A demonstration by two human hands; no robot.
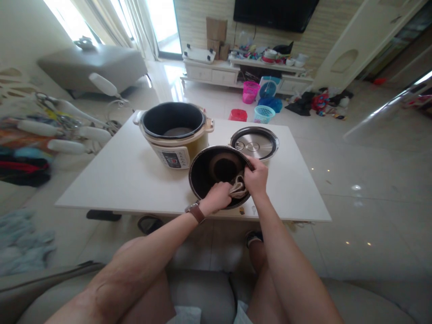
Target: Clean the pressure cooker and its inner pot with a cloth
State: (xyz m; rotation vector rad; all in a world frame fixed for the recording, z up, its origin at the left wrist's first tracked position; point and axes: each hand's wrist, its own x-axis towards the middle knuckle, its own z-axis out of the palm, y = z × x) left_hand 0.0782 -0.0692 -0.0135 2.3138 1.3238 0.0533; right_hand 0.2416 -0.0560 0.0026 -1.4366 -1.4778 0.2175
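A dark inner pot [205, 168] is tilted toward me at the near edge of the white table, its mouth facing me. My right hand [257, 176] grips its rim on the right side. Inside the pot, my left hand [218, 197], with a watch on the wrist, is closed on a beige cloth [239, 186] pressed near the right inner wall. The fingertips of the left hand are partly hidden. Behind and to the left stands the electric pressure cooker [173, 153], lidless. Its round metal lid [258, 143] lies upside down behind the pot.
The white table [111, 180] carries the cooker, pot and lid. Beyond it on the floor are a red stool [238, 115], a light blue basket [264, 115] and a pink basket [250, 92]. A lamp with white shades [97, 134] stands left of the table.
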